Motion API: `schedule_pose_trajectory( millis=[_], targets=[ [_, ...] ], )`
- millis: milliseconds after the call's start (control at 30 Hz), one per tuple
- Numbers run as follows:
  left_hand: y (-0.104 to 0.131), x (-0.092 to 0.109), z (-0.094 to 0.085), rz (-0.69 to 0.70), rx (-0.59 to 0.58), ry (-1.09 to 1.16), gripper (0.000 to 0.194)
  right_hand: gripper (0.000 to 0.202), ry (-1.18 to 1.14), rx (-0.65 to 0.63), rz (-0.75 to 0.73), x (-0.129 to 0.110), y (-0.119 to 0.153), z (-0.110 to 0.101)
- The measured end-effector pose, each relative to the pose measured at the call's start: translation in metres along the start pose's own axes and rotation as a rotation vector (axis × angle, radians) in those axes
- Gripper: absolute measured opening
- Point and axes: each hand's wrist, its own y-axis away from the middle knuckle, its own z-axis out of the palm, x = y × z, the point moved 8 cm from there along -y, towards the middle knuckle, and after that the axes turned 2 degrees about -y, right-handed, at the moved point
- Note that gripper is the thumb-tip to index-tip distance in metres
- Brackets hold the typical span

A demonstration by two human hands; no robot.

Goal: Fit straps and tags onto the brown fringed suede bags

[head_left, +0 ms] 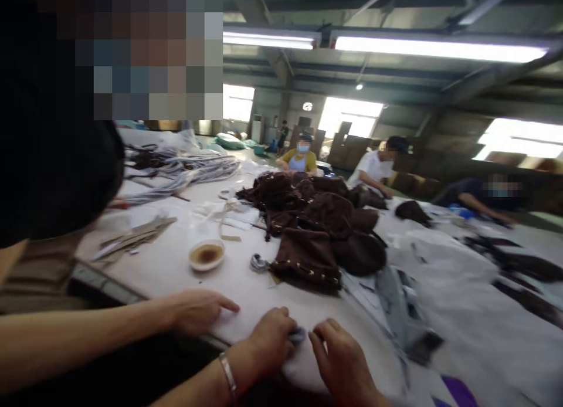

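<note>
Small item [297, 335] bluish-grey; bags [305, 254] dark brown; tabletop [248, 287] white.

Workshop: strip lights [440, 48], co-workers [372, 171] at table [246, 266], piled dark-brown bags [307, 255]

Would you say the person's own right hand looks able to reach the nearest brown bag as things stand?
Probably yes: the brown bag lies just beyond the right hand, with white tabletop showing between them; the grey object sits off to the right.
</note>
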Motion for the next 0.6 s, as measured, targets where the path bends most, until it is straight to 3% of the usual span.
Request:
schedule_pose_trajectory(
  millis=[100,267,333,433,600],
  targets=[
    [-0.001,-0.003,-0.011,0.021,0.063,0.070,0.020,0.024,0.029,0.166,0.113,0.029,0.014,-0.048],
    [-0.003,-0.006,-0.008,0.082,0.109,0.208,0.036,0.042,0.160,0.629,0.590,0.136,0.090,-0.126],
    [-0.002,-0.007,-0.006,0.096,0.127,0.234,0.037,0.060,0.136,0.654,0.742,0.177,0.105,-0.132],
    [-0.001,-0.008,-0.006,0.111,0.152,0.254,0.036,0.072,0.023,0.553,0.885,0.221,0.094,-0.120],
    [0.003,-0.004,-0.013,0.111,0.202,0.263,0.034,0.076,-0.022,0.577,1.031,0.242,0.072,-0.112]
  ],
)
